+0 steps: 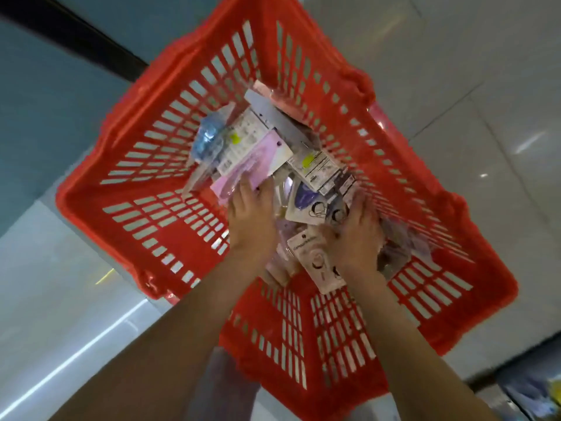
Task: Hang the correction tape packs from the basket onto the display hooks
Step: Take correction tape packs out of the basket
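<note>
Down inside the red basket (145, 189), which sits on pale glossy floor tiles (485, 86), the correction tape packs (258, 129) lie in a loose, overlapping heap on the bottom, none of them lifted above the rim. Both bare forearms reach in over the near wall. The left hand (250, 220) is at the left of the heap, and its fingertips (243, 185) touch the near edge of a pink pack (252, 161) that lies tilted on top of the others; I cannot tell whether the fingers curl round that edge or only rest on it. The right hand (356, 229) is pushed in among the packs on the right side, its fingers smeared by motion blur, so I cannot tell whether it has hold of anything. Between the two wrists lies a white pack (315, 262) printed with black ring shapes, just beside the right hand's thumb side. Farther in, a blue pack (209, 138) leans near the far-left wall, and a pack turned to its white printed back (315, 168) lies face down beyond a purple pack (303, 192) between the hands.
</note>
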`<state>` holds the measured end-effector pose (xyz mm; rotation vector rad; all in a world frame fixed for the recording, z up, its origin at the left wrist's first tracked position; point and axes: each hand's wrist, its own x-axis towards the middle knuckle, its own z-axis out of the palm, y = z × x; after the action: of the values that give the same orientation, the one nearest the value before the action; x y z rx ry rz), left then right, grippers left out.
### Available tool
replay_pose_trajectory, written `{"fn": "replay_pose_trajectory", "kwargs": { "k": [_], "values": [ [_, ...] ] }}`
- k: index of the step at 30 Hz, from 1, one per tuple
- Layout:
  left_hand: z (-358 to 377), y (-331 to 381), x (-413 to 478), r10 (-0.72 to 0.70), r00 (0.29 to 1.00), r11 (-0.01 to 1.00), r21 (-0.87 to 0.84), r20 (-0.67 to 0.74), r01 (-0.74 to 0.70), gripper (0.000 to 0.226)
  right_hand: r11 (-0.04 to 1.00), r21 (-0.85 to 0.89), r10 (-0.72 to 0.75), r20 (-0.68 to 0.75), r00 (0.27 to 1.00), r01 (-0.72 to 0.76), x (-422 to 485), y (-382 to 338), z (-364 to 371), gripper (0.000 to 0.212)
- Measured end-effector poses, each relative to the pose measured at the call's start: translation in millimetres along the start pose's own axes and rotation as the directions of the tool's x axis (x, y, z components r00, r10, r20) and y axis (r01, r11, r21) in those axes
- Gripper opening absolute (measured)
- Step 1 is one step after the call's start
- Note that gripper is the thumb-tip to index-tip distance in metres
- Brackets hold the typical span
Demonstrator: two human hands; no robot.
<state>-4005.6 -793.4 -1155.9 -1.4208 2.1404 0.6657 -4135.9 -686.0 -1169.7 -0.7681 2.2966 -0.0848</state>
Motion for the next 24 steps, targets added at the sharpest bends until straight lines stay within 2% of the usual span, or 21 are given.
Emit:
{"fn": "replay_pose_trajectory", "kwargs": {
  "k": [2, 4, 6, 7, 9, 10, 12, 13, 15, 17, 19, 20, 22, 24],
  "values": [
    [11, 8, -6, 0.099, 0.995, 0.994, 0.048, 0.017, -0.099, 0.086, 0.999, 0.030, 0.043, 0.021, 0.999, -0.044, 1, 6, -2, 0.092],
    [18, 12, -7, 0.263, 0.965, 0.964, 0.043, -0.001, -0.263, 0.099, 0.998, 0.054, 0.016, -0.029, 0.999, -0.015, 3, 11, -9, 0.073],
    [18, 17, -8, 0.336, 0.939, 0.941, 0.020, 0.074, -0.338, 0.097, 0.992, 0.126, 0.022, -0.097, 0.995, -0.009, 4, 12, -21, 0.054],
    [16, 19, -10, 0.314, 0.943, 0.949, -0.057, 0.112, -0.309, 0.092, 0.987, 0.161, 0.034, -0.117, 0.993, -0.015, 1, 10, -28, 0.046],
    [1, 26, -15, 0.231, 0.968, 0.936, -0.292, 0.097, -0.194, 0.076, 0.970, 0.242, 0.054, -0.127, 0.990, -0.022, -7, 3, -43, 0.037],
    [-7, 28, -20, 0.175, 0.980, 0.882, -0.457, 0.093, -0.114, 0.069, 0.952, 0.306, 0.064, -0.114, 0.991, -0.027, -12, -3, -51, 0.034],
    [-27, 31, -29, 0.141, 0.968, 0.659, -0.750, 0.206, 0.064, 0.063, 0.874, 0.481, 0.089, -0.027, 0.996, -0.065, -24, -15, -66, 0.028],
    [-35, 33, -35, 0.162, 0.938, 0.549, -0.818, 0.306, 0.172, 0.060, 0.802, 0.590, 0.088, 0.030, 0.996, -0.089, -29, -22, -70, 0.025],
    [-46, 34, -44, 0.217, 0.893, 0.428, -0.860, 0.395, 0.277, 0.039, 0.659, 0.741, 0.069, 0.116, 0.991, -0.132, -38, -32, -73, 0.017],
    [-53, 32, -50, 0.190, 0.901, 0.328, -0.890, 0.391, 0.317, 0.020, 0.605, 0.785, 0.023, 0.150, 0.988, -0.133, -42, -42, -70, 0.011],
    [-52, 27, -52, 0.113, 0.917, 0.284, -0.897, 0.382, 0.338, 0.020, 0.611, 0.781, 0.009, 0.159, 0.987, -0.131, -45, -51, -65, 0.015],
    [-51, 23, -52, 0.062, 0.926, 0.291, -0.894, 0.373, 0.341, 0.023, 0.647, 0.753, 0.014, 0.142, 0.990, -0.117, -45, -53, -60, 0.024],
    [-47, 12, -51, -0.055, 0.932, 0.294, -0.886, 0.357, 0.357, 0.032, 0.787, 0.614, 0.032, 0.058, 0.998, -0.061, -44, -48, -45, 0.047],
    [-41, -1, -49, -0.153, 0.927, 0.245, -0.896, 0.341, 0.370, 0.039, 0.885, 0.461, 0.079, -0.007, 0.997, -0.067, -40, -40, -31, 0.066]
  ]
}}
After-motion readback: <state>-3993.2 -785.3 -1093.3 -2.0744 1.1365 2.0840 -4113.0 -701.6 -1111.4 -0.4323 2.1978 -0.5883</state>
